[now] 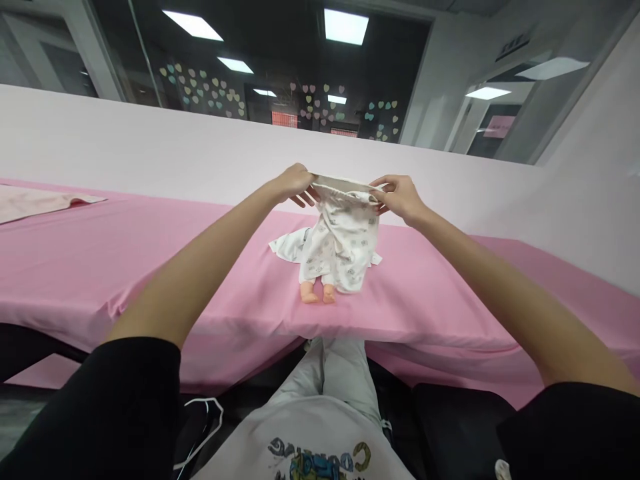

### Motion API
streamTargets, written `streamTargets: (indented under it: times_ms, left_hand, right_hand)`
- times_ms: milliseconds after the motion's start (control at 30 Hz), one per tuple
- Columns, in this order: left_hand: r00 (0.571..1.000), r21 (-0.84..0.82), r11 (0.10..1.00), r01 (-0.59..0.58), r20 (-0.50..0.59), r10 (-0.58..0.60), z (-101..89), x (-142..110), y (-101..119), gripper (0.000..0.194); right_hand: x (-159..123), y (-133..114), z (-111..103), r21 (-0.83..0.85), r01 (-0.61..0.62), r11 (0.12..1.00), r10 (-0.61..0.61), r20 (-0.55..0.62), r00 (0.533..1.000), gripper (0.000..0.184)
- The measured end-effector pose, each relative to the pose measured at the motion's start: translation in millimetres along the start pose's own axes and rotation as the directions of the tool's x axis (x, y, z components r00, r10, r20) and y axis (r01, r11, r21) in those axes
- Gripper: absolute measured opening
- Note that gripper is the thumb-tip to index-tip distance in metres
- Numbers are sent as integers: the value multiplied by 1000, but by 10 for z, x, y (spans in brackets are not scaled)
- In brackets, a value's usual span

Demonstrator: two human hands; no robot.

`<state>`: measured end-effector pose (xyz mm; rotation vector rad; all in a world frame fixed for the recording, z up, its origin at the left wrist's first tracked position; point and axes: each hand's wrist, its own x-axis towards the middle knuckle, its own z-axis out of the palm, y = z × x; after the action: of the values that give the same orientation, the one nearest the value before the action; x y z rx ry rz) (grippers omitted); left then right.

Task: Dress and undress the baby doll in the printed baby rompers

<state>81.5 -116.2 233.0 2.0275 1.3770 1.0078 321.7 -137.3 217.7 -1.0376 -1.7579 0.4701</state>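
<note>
A small pair of white patterned baby pants [345, 230] hangs by its waistband, stretched between my hands. My left hand [299, 183] grips the left end of the waistband, and my right hand [399, 198] pinches the right end. Behind and below the pants lies a baby doll on the table; its bare feet [318, 293] stick out beneath the cloth. The doll's light patterned top [290, 245] shows at the left, with a bit of it at the right. The pants hide the doll's head and most of its body.
A pink cloth [200, 267] covers the long table. At the far left lies a pale pink folded cloth [40, 201]. A white wall [150, 147] with a window above stands behind the table. Black chairs [460, 427] and a white cable [217, 417] are near my legs.
</note>
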Motion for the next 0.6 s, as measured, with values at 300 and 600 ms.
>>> streamTargets:
  times_ms: [300,600]
  left_hand:
    - [949,351,902,-253,-90,301,-168,16,521,43]
    - [959,265,964,11,-275,65,-428,362,295,16]
  right_hand:
    - [376,-492,-53,289,14,957,-7,-25,1000,15]
    - [408,-466,-402,86,-3,996,8,-62,998,12]
